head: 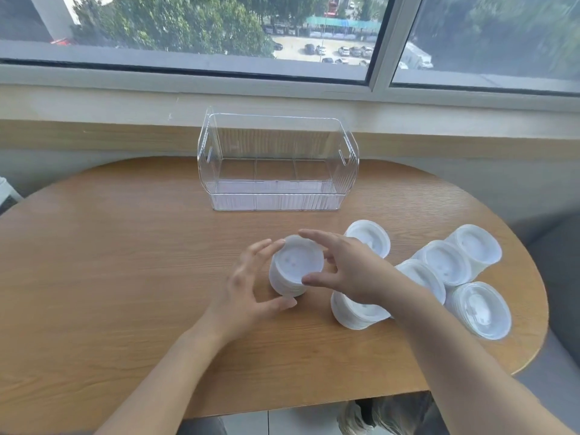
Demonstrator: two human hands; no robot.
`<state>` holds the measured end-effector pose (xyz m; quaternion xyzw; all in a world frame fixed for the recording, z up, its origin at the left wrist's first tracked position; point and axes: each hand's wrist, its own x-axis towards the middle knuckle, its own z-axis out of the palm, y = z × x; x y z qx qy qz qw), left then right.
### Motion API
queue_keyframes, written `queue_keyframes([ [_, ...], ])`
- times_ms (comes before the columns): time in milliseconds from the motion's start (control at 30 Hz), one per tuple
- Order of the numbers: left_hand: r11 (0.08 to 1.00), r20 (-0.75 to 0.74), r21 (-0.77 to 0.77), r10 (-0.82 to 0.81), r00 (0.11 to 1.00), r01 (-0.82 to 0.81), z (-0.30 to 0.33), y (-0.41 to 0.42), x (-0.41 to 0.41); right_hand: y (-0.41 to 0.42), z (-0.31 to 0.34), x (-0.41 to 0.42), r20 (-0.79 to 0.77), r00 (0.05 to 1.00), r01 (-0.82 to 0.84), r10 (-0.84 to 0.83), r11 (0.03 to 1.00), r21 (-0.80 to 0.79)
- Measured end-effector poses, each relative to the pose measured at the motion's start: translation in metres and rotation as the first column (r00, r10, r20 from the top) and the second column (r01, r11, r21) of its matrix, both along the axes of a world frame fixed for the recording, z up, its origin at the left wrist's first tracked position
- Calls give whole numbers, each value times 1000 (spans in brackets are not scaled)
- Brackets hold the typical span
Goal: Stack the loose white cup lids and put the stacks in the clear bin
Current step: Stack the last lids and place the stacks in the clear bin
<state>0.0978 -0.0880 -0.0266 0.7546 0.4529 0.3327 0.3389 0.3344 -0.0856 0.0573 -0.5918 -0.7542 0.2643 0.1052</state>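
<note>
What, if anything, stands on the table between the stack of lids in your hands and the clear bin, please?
Nothing visible does. The stack of lids sits between the left hand and right hand, and only bare table lies between it and the clear bin. The other stacks stand off to the right.

Glossy plastic bin [277, 196] (wood-grain table [125, 277])
</note>
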Motion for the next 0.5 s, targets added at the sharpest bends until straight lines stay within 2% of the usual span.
queue_keyframes([
  [233, 997, 83, 69, 36, 996, -42, -29, 4, 14, 10, 7, -10, 118, 992, -42, 40, 999, 7],
  [333, 989, 72, 116, 88, 994, -96, -35, 7, 17, 14, 9, -13, 104, 994, -38, 38, 999, -3],
  [500, 990, 112, 112, 68, 991, -81, -37, 12, 15, 19, 10, -15, 50, 998, -44, 46, 998, -35],
])
